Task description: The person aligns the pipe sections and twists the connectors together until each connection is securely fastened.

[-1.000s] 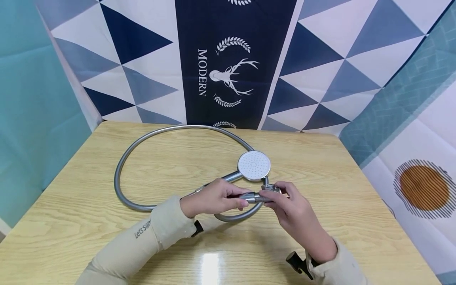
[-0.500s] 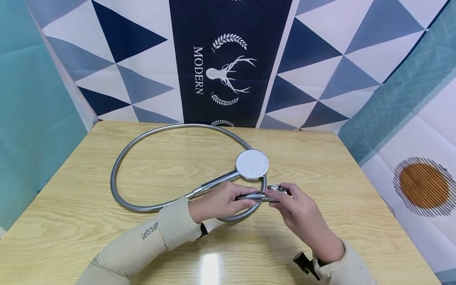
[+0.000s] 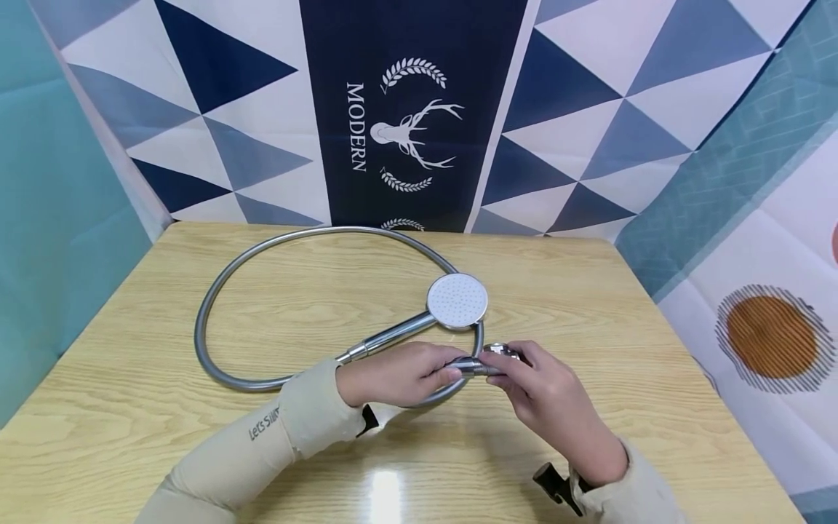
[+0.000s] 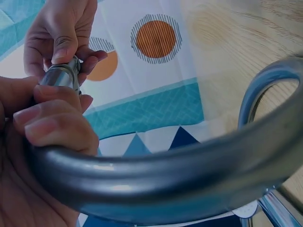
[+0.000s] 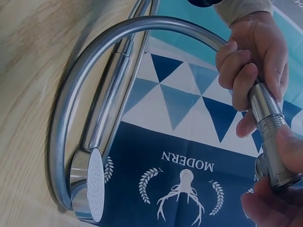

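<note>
In the head view my left hand (image 3: 401, 373) grips the end of a grey shower hose (image 3: 201, 320), fingers curled round it. The hose's metal end nut (image 5: 266, 101) sticks out past those fingers. My right hand (image 3: 546, 386) pinches a chrome fitting (image 5: 274, 151) between thumb and fingers. Nut and fitting meet end to end in line, with some threads (image 5: 270, 124) showing between them. A round knob-like part (image 3: 503, 350) of the fitting stands beside my right fingers. Just behind the hands lies a hand shower (image 3: 457, 300) with its white face up, its handle joined to the hose.
The hose makes a wide loop on the wooden table (image 3: 628, 320), and its held end curves up under the left hand. A patterned cloth (image 3: 393, 109) hangs behind the table's back edge. Black wrist straps (image 3: 556, 484) show at the sleeves.
The head view has swung slightly right, so things appear further left. Both hands, still gripping the nut and fitting together, have shifted a little right relative to the hand shower.
</note>
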